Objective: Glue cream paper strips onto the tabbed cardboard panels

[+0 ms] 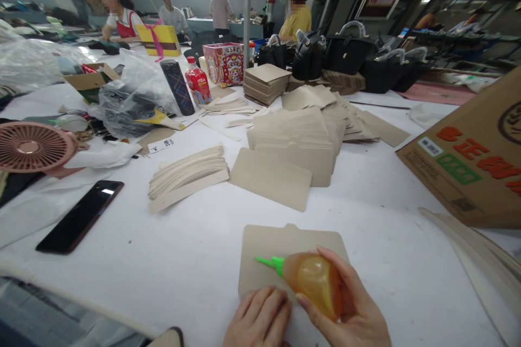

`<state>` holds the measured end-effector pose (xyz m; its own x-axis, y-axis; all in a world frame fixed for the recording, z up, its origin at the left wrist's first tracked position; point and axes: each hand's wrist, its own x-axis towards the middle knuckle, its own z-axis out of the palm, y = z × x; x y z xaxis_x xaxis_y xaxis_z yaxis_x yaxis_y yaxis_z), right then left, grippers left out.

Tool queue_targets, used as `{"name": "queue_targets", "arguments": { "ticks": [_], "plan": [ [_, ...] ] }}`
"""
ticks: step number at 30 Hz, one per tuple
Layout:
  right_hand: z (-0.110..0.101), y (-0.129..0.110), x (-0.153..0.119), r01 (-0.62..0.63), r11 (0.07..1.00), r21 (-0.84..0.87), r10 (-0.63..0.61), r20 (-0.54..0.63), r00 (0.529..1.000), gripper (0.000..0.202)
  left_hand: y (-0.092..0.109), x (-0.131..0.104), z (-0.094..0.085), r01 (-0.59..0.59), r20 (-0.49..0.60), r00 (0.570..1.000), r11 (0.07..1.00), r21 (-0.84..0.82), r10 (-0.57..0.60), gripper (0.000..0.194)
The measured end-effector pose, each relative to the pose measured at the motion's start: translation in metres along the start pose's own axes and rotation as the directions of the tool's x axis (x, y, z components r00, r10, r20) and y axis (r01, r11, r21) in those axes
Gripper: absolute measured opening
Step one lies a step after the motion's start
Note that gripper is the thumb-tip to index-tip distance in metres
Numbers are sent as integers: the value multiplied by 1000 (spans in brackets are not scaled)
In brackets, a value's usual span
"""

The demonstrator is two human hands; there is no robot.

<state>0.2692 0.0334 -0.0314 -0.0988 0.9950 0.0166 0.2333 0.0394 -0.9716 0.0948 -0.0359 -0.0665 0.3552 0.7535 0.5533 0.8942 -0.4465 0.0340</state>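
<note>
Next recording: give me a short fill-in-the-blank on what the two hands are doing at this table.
1. The right hand holds a soft orange glue bottle with a ____ nozzle.
2. The left hand presses flat on a beige ____ panel with rounded corners.
3. A black smartphone lies screen-up to the ____ of that panel.
4. The pink round fan lies on the white table, far from both hands.

Missing words: green; cardboard; left

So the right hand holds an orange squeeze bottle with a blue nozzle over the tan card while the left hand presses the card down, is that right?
Not quite: the nozzle is green, not blue. In the head view, the right hand holds the orange squeeze bottle over the tan card, green tip pointing left, while the left hand presses the card's near edge.
</note>
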Motion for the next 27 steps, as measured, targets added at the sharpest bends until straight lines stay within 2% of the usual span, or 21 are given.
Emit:
{"name": "queue_targets", "arguments": {
  "ticks": [3, 9, 14, 17, 20, 22, 24, 26, 27],
  "plan": [
    [1, -1, 3, 33, 998, -57, -33, 3, 999, 59, -1, 1, 0, 9, -7, 1000, 1000, -24, -9, 34],
    [-1, -6, 1, 8, 997, -72, -15, -89, 996, 55, -2, 2, 0, 2, 1, 1000, 1000, -29, -2, 34],
    [-12, 3, -4, 12, 997, -72, -14, -19, 1000, 59, -2, -2, 1, -6, 9, 1000, 1000, -19, 6, 33],
    [-5, 0, -6, -4, 999, -45, 2, -41, 999, 56, 0, -3, 2, -3, 3, 1000, 1000, -24, 3, 34],
    [10, -14, -3, -95, 992, 87, 100, -55, 993, 58, 0, -2, 3, 11, -8, 1000, 1000, -19, -11, 36],
    [18, -25, 3, -227, 928, 296, 243, -18, 970, 58, -2, -2, 3, 5, -15, 1000, 1000, -12, -5, 36],
    [18, -35, 13, -370, 757, 539, 386, 89, 918, 51, -5, -2, 3, -18, -18, 1000, 1000, -3, 17, 37],
    [8, -41, 23, -416, 580, 700, 462, 139, 876, 40, -7, -4, 5, -52, -14, 999, 999, 8, 52, 41],
    [1, -43, 27, -391, 535, 749, 476, 115, 872, 36, -7, -6, 5, -65, -8, 998, 998, 13, 65, 40]
  ]
}}
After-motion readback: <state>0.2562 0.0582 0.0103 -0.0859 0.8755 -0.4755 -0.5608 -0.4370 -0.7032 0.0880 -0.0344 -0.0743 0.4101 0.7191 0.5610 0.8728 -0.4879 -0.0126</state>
